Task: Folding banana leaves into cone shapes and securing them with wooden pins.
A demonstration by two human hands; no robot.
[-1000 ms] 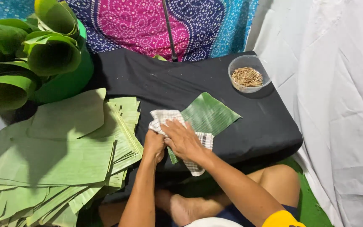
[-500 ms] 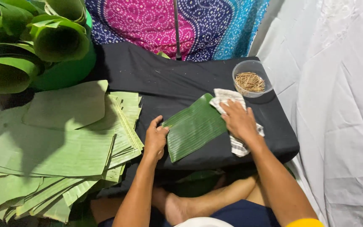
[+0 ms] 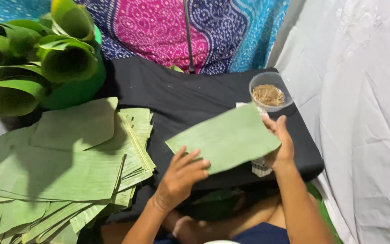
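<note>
I have lifted the leaf (image 3: 225, 138) off the black table (image 3: 168, 97) and turned it pale side up, my left hand (image 3: 180, 177) and right hand (image 3: 280, 143) pinching its edges, so wiping that side looks finished.

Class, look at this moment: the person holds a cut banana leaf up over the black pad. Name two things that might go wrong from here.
1. The banana leaf is held only at its edges by the left hand and right hand; it may tear along its ribs.
2. The bowl of small sticks sits close behind the right hand, near the pad's corner; a careless move might knock it over.
</note>
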